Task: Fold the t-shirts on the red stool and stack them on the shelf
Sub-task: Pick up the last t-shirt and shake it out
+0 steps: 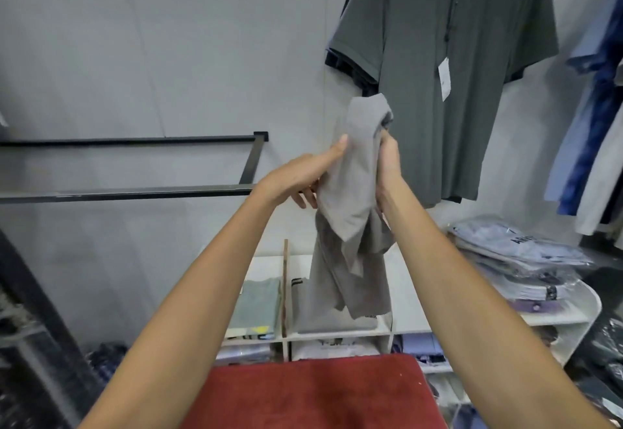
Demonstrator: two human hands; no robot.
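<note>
- Red stool [313,391] sat nearest, its top bare.
- Above it, both hands held up a grey t-shirt [354,199]: left hand [300,176] and right hand [387,165] fingers clenched on the cloth.
- White shelf [337,334] stood behind, holding folded shirts.

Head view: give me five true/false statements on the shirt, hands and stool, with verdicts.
1. Both hands hold the grey t-shirt in the air. True: left hand, right hand.
2. The t-shirt lies flat on the red stool. False: it hangs above it, and the visible part of the stool top is bare.
3. A dark polo shirt hangs on the wall with a white tag. True.
4. The packaged shirts are stacked left of the stool. False: they are on the right.
5. The black wall rail is full of hangers. False: it holds nothing.
</note>
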